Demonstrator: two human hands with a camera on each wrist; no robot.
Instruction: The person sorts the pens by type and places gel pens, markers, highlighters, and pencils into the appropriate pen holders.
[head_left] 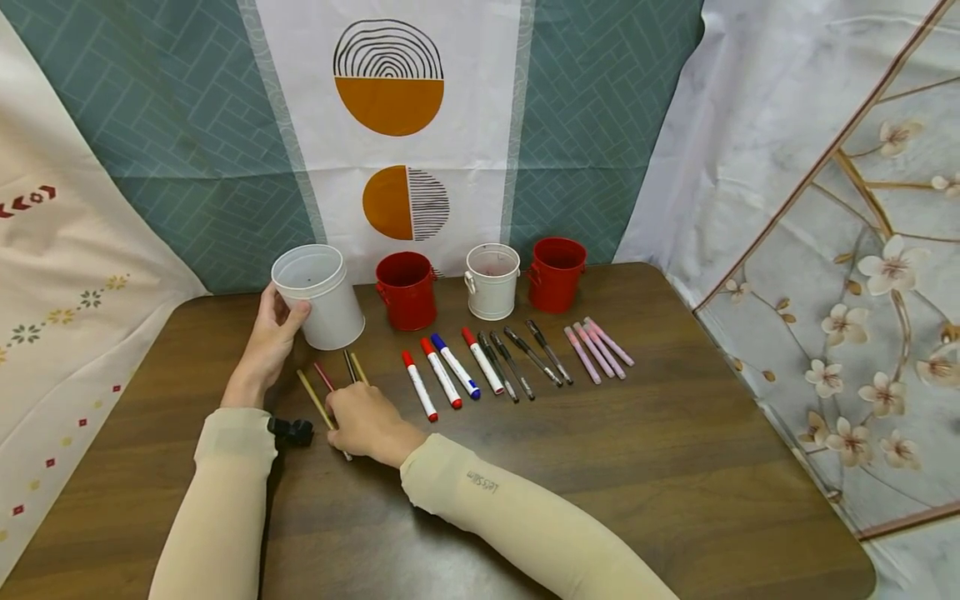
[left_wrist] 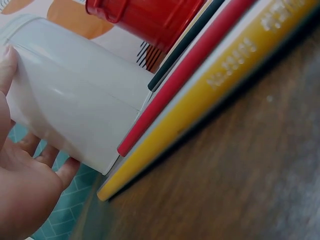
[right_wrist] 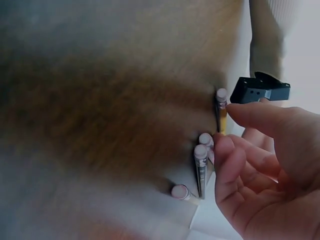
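Observation:
At the left of the table my left hand holds a large white bucket, thumb on its near side and fingers round behind it. The bucket stands upright. My right hand is low over several pencils with eraser ends. In the right wrist view its thumb and forefinger pinch the yellow pencil near the eraser. That pencil lies along the table in the left wrist view. Beside it are a red pencil, a black pencil and another yellowish pencil, partly hidden by the right hand.
A red bucket, a small white bucket and a second red bucket stand along the back. Before them lie several markers, black pens and pink pens. A patterned cloth hangs behind the table.

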